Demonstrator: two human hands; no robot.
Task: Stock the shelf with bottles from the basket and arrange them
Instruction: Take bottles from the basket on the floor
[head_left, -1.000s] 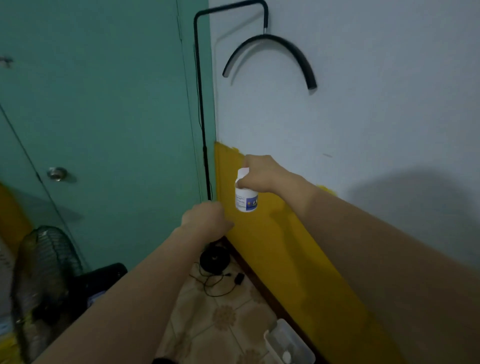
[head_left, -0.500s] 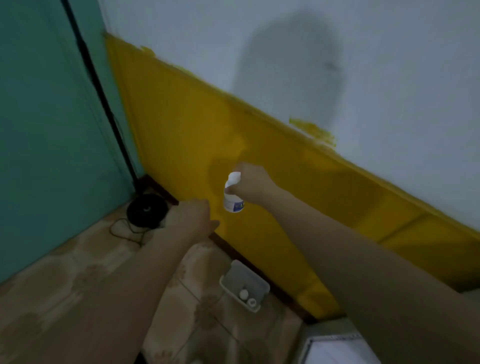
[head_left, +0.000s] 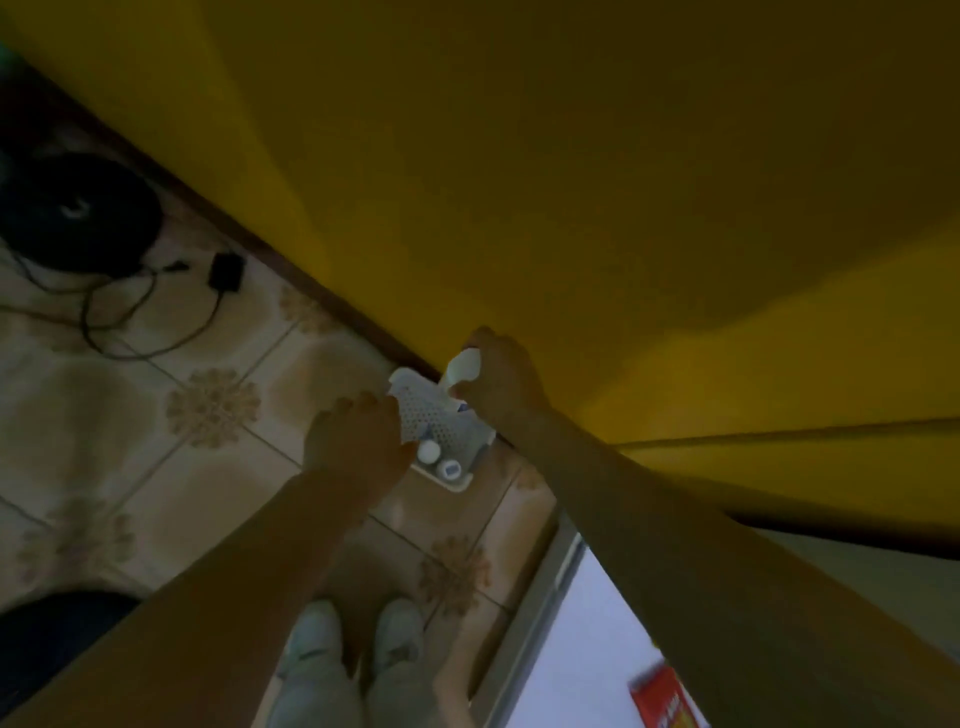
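Bottle (head_left: 461, 370) gripped tilted by curled fingers (head_left: 483, 345) of right hand (head_left: 503, 387), over basket (head_left: 441, 423); left hand (head_left: 357, 441) closer to basket, its fingers hidden.

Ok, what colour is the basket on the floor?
The basket is white with perforated sides, in the head view.

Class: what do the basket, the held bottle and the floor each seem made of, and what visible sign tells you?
Basket: probably white moulded plastic, matt; its wall is pierced by regular holes. Bottle in the right hand: likely opaque white plastic, smooth. Floor: apparently glazed ceramic tile; straight joints and a repeated flower pattern.
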